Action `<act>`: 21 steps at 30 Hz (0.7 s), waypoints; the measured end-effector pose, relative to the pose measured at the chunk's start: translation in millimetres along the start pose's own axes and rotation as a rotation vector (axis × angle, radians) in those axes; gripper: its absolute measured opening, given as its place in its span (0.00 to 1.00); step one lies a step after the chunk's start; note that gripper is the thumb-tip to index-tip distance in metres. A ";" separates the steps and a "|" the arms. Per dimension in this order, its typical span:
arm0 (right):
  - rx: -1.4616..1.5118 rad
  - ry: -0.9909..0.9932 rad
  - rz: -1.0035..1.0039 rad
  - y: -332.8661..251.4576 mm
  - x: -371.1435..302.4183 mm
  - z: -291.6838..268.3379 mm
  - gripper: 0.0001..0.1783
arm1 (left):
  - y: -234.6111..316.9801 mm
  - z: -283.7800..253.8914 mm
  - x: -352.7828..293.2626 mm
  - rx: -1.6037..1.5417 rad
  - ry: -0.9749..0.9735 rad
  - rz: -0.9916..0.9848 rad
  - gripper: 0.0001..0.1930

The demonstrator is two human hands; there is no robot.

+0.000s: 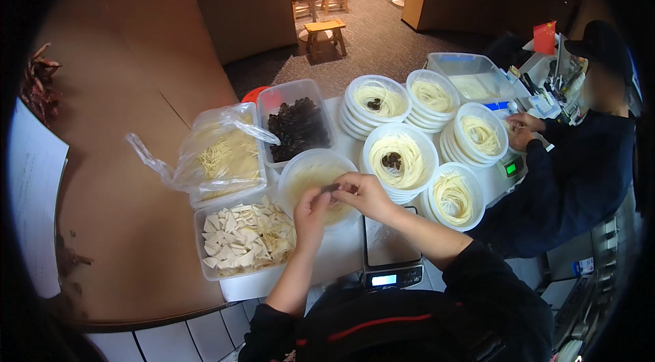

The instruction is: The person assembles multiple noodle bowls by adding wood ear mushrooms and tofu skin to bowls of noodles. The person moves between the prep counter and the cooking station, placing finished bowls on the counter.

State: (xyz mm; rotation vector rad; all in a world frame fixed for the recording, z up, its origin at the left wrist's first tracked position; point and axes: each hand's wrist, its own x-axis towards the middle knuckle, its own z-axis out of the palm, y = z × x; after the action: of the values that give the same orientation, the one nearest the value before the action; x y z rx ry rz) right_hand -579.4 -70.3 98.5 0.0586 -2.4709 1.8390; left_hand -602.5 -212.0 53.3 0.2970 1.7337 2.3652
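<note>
My left hand point(311, 213) and my right hand point(369, 196) meet above a round translucent tub point(290, 165), fingers closed together. Between them they pinch a small dark piece of wood ear fungus point(330, 188). Pale strands lie in the tub, partly hidden by my hands. Just beyond it is a clear rectangular bin of dark wood ear pieces point(299, 123). To the left of my wrists, another bin holds pale cut triangular slices point(239, 234). On the right stand stacked round tubs of noodles point(417, 164); the nearest stack and a far one carry dark pieces on top.
A digital scale point(392, 273) stands under my right forearm. Behind the slices, a plastic bag point(228, 140) covers thin yellow strips. At the right a person in dark clothes point(566, 178) works beside a second scale point(512, 167). Wooden tables and stools point(325, 29) stand beyond the counter.
</note>
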 end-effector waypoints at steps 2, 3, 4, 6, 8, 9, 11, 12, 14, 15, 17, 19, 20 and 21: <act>-0.200 0.017 -0.141 -0.1 -4.6 -0.7 0.08 | 2.1 -0.4 -4.9 -0.004 -0.029 0.004 0.06; -0.307 0.024 -0.162 -0.1 -6.6 -0.8 0.08 | 3.3 -1.8 -6.0 0.022 -0.062 0.013 0.06; -0.361 0.013 -0.269 -0.2 -8.3 0.4 0.07 | 4.4 -3.3 -6.0 0.084 -0.076 0.039 0.06; -0.479 -0.001 -0.444 -1.3 -10.8 2.1 0.06 | 5.9 -7.0 -6.8 0.197 -0.105 0.103 0.06; -0.472 -0.043 -0.393 -3.1 -11.4 3.9 0.07 | 7.1 -11.4 -8.6 0.255 -0.103 0.097 0.05; -0.479 -0.066 -0.360 -4.1 -11.1 4.8 0.08 | 7.4 -13.1 -9.3 0.274 -0.099 0.091 0.05; -0.462 -0.045 -0.376 -5.3 -11.7 8.2 0.07 | 7.2 -14.2 -10.8 0.399 -0.062 0.201 0.04; -0.462 -0.028 -0.381 -5.0 -11.9 10.4 0.07 | 7.7 -14.7 -11.2 0.457 -0.042 0.255 0.04; -0.433 0.014 -0.350 -2.0 -11.6 17.2 0.07 | 9.9 -15.1 -12.1 0.505 -0.014 0.326 0.04; -0.412 0.048 -0.367 0.9 -11.0 21.0 0.07 | 11.7 -14.9 -11.6 0.528 0.000 0.363 0.04; -0.349 0.091 -0.316 9.6 -8.8 28.0 0.05 | 16.7 -15.0 -14.2 0.497 -0.002 0.288 0.03; -0.159 0.087 -0.138 20.0 -1.6 31.0 0.05 | 23.5 -14.5 -17.7 0.486 -0.040 0.273 0.03; -0.008 0.050 0.026 25.2 5.8 28.4 0.06 | 25.5 -11.5 -20.7 0.487 -0.076 0.294 0.03; 0.098 0.036 0.263 30.1 12.6 25.8 0.06 | 27.4 -9.0 -17.8 0.493 -0.113 0.321 0.04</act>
State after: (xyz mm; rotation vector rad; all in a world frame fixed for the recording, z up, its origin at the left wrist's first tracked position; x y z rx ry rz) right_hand -594.6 -86.3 63.3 -0.3062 -2.4629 2.0375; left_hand -588.9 -233.2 76.1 0.8191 2.3374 2.0146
